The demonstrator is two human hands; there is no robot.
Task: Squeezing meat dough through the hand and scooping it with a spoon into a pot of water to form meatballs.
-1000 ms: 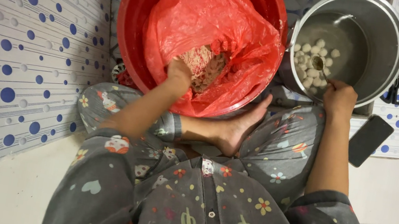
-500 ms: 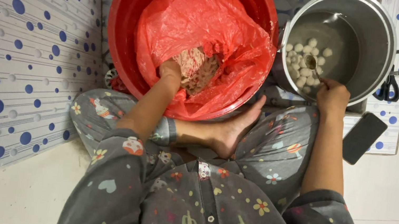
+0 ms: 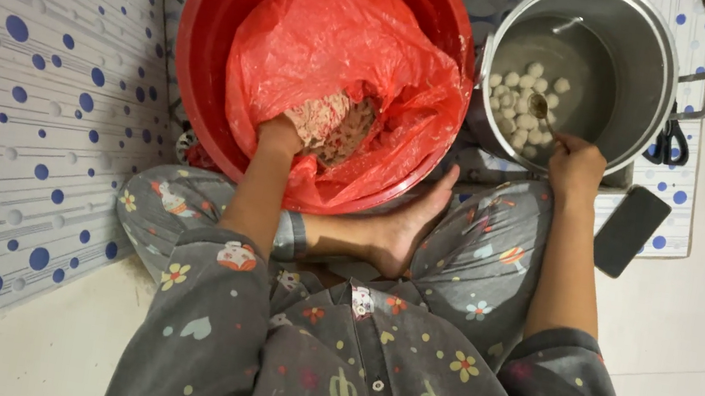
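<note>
Grey pyjama top with buttoned front, printed with small flowers, hearts and cacti, short sleeves ending well above each hand, matching patterned trousers, bare foot

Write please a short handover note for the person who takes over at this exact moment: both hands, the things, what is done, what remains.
Left hand: inside the red plastic bag in the round red plastic basin, on the pinkish minced mixture.
Right hand: holds a metal spoon over the steel pot.
Done: a batch of pale round balls lies in the pot.
Left: mixture remains in the bag.
Nearby: black scissors and a dark phone on the floor.
</note>
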